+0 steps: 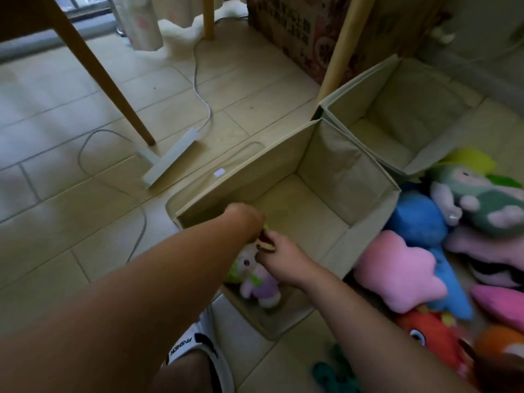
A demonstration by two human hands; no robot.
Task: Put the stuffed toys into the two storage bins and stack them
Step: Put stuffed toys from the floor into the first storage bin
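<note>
The near beige fabric storage bin stands on the tiled floor, with a small pink-and-purple stuffed toy inside it, the second beige fabric bin behind-right, a heap of plush toys right, and a white power strip left.

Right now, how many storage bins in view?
2. Near bin under both hands, one stuffed toy inside; far bin behind it, nothing visible inside.

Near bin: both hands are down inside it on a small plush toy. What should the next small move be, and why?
Probably let go and lift both hands out. The small plush toy already lies inside the near bin, with the left hand and right hand on it, while a pile of toys waits on the floor to the right.
</note>
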